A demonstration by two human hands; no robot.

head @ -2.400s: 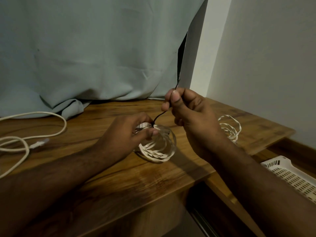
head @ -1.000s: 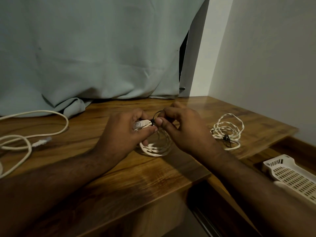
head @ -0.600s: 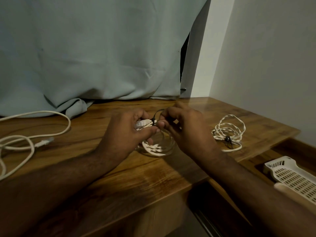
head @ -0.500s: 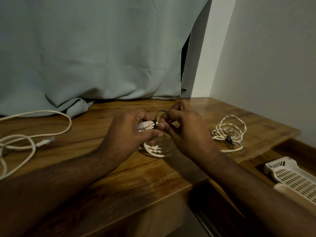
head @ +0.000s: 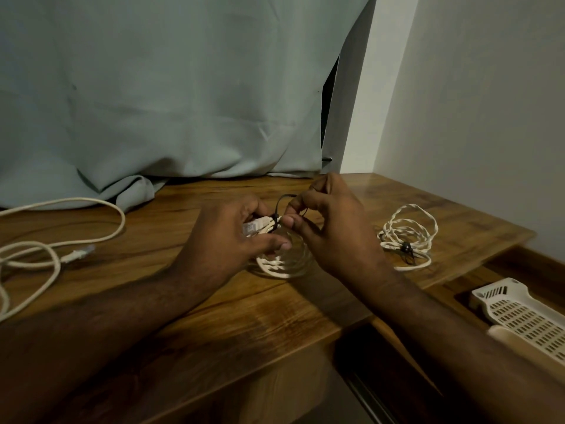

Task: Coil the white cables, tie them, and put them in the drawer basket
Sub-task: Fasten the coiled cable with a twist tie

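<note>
Nearest the viewer and low to the right of the coiled cable (head: 282, 266), the white drawer basket (head: 519, 316) sits in the open drawer below the desk edge, with no cable seen in the part that shows; a tied coil tossed from the desk could miss it or catch on its rim. The coiled cable itself rests on the wooden desk (head: 214, 316) between the two hands. The left hand (head: 232, 237) pinches the coil's gathered strands and white connector from the left, thumb underneath, while the right hand (head: 330, 237) on the coil's right pinches the loose end of the black tie (head: 282, 206), which arches up above the bundle. The risk here, as I judge it, is the tie slipping out of those fingertips before it is cinched, or the left grip easing so the loops spring apart and the coil has to be rewound; pulling hard could also kink the thin strands. Farther right of the coil lies a second coil (head: 408, 237), already bound with a dark tie, close enough for the right forearm to sweep it toward the edge. Far left of the coil a loose cable (head: 61, 234) sprawls uncoiled, and could snag. Behind it all hangs a grey-green curtain (head: 183, 102).
</note>
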